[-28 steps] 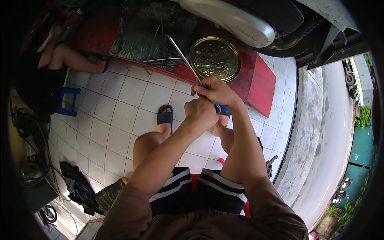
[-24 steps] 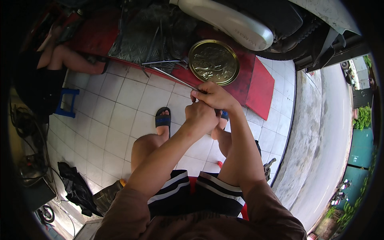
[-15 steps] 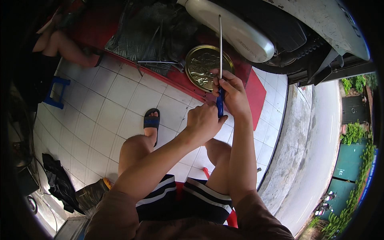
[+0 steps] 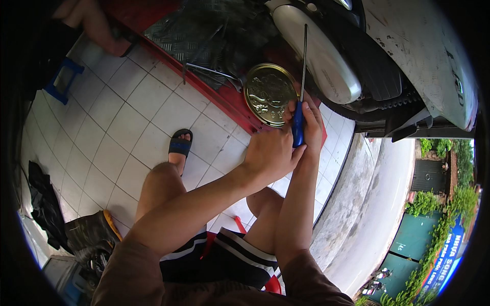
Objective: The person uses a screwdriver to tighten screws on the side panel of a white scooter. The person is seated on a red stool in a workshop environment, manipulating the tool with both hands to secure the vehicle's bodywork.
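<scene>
A long screwdriver (image 4: 298, 125) with a blue handle and a thin metal shaft points up and away from me. My right hand (image 4: 311, 122) grips the upper part of the handle, its thumb along the side. At the handle's lower end my left hand (image 4: 270, 153) is curled closed against it, thumb beneath the butt; its fingertips are hidden. Just past my hands lies a round gold-coloured embossed tray (image 4: 270, 94) on the red platform (image 4: 217, 99). The shaft overlaps the silver side cover (image 4: 326, 61) of a motorbike in my view; I cannot tell that they touch.
Metal tools, among them a long wrench (image 4: 212, 71), lie on the platform left of the tray. The motorbike's rear wheel (image 4: 337, 109) is at the far right. A blue stool (image 4: 64, 79) and another person's leg (image 4: 102, 33) are at far left; a boot (image 4: 94, 232) stands at lower left.
My view has shifted, so the scene is turned slightly. Both hands and the screwdriver now appear farther right, the right hand lower on the handle and closer to the left.
</scene>
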`<state>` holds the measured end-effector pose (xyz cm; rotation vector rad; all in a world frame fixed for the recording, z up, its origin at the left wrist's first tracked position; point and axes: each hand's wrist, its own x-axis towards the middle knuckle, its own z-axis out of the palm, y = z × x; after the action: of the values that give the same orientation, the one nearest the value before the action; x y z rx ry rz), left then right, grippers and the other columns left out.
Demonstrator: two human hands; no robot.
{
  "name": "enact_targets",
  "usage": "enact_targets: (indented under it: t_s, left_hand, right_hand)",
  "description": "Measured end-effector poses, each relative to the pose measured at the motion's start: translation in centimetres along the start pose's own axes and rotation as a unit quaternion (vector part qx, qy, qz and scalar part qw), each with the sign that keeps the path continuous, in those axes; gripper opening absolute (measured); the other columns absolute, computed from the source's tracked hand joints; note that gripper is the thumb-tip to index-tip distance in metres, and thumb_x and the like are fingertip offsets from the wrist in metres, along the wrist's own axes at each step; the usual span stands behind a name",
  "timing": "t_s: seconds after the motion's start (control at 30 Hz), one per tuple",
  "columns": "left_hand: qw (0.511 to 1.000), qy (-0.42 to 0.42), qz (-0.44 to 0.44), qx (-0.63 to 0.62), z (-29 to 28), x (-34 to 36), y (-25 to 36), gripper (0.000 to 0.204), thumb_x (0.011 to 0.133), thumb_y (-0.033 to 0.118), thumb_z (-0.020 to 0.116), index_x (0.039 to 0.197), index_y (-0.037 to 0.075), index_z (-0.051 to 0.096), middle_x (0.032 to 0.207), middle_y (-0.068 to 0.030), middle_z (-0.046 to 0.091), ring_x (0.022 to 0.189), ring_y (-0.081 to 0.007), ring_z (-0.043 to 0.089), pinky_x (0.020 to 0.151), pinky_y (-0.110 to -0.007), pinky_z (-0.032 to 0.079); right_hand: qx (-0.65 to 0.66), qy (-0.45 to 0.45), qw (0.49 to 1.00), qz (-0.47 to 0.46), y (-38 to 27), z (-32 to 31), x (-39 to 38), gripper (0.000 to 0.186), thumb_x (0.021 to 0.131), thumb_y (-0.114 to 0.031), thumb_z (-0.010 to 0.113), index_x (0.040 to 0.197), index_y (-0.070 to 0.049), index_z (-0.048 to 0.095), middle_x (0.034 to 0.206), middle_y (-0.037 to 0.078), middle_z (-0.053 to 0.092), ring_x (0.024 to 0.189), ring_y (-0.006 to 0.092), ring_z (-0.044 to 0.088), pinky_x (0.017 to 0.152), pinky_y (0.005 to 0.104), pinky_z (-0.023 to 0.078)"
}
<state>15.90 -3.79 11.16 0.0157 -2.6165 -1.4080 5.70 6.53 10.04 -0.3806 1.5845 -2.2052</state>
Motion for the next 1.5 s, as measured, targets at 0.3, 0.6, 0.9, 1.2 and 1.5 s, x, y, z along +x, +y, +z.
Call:
enact_targets:
  t_s: [0.3,0.6,0.9,1.2,1.5]
  left_hand:
    - [1.0,0.019,-0.001,-0.001,-2.5,0.6,-1.3,0.037,0.087,0.026,0.065,0.1,-0.007,0.058,0.067,-0.017,0.066,0.059,-0.0329,0.067,0.054,-0.043,0.054]
    - [1.0,-0.008,-0.007,0.007,-3.2,0.9,-1.5,0.039,0.087,0.025,0.065,0.105,-0.009,0.057,0.067,-0.0169,0.066,0.059,-0.0317,0.068,0.054,-0.041,0.054]
    - [1.0,0.004,-0.006,0.01,-3.3,1.1,-1.5,0.045,0.087,0.025,0.065,0.112,-0.011,0.054,0.071,-0.017,0.067,0.061,-0.0308,0.069,0.053,-0.04,0.054]
    - [1.0,-0.005,-0.007,0.004,-3.0,1.1,-1.5,0.041,0.086,0.024,0.066,0.108,-0.009,0.056,0.077,-0.0173,0.068,0.064,-0.031,0.069,0.055,-0.04,0.054]
    - [1.0,0.006,-0.004,0.0,-3.2,1.1,-1.2,0.034,0.085,0.025,0.068,0.098,-0.006,0.059,0.075,-0.0158,0.067,0.063,-0.0311,0.068,0.055,-0.04,0.054]
  right_hand:
    - [0.05,0.023,0.997,-0.053,1.1,2.5,1.7,0.052,0.099,-0.015,0.05,0.146,0.002,0.04,0.085,0.006,0.056,0.074,0.0151,0.054,0.066,0.027,0.047]
    - [0.077,0.01,0.995,-0.055,1.1,2.9,2.2,0.058,0.098,-0.019,0.053,0.148,0.002,0.034,0.085,0.007,0.053,0.075,0.017,0.051,0.068,0.0301,0.046]
    - [0.099,0.015,0.993,-0.06,1.2,3.2,2.2,0.059,0.097,-0.02,0.054,0.149,0.001,0.034,0.085,0.006,0.053,0.076,0.0169,0.051,0.068,0.0304,0.047]
    - [0.104,0.014,0.993,-0.057,1.2,2.7,2.1,0.059,0.097,-0.022,0.055,0.149,-0.001,0.035,0.086,0.006,0.053,0.076,0.0169,0.051,0.067,0.0301,0.047]
    - [0.081,0.018,0.995,-0.055,0.9,2.6,2.0,0.062,0.097,-0.024,0.056,0.15,-0.001,0.033,0.086,0.006,0.053,0.076,0.0163,0.051,0.067,0.0285,0.046]
